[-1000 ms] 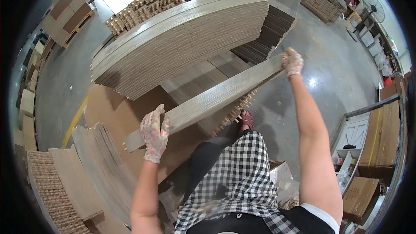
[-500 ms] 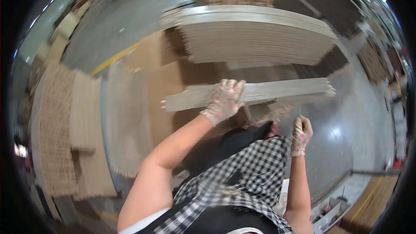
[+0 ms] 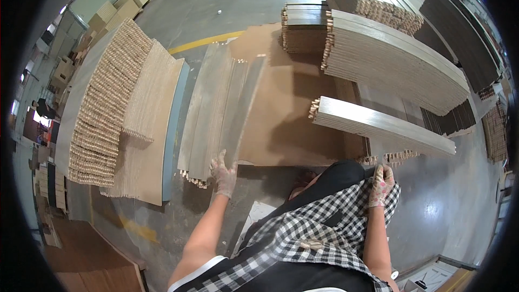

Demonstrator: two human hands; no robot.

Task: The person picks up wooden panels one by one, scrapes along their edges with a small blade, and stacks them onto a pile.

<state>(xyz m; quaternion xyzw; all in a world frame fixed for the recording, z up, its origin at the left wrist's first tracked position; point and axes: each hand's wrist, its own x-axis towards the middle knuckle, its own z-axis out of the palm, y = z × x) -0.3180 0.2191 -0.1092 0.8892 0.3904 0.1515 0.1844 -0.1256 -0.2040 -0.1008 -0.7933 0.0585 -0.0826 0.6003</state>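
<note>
My left hand, in a patterned work glove, reaches to the near end of a narrow grey plank. Its thumb and fingers are spread and touch or nearly touch that end. This plank lies at the right side of a low pile of long grey planks with pale wooden ends. My right hand, gloved alike, is closed in front of my checked apron. What it holds, if anything, cannot be made out. Beyond it a short stack of grey planks lies crosswise.
Brown cardboard covers the middle. Tall plank stacks stand at the back right and far left, the latter beside a blue-edged board. Dark planks lie far right. A yellow line crosses the grey floor.
My left hand has moved from the crosswise stack over to the plank pile on the left. The view has turned leftward. My right hand stays closed near the apron.
</note>
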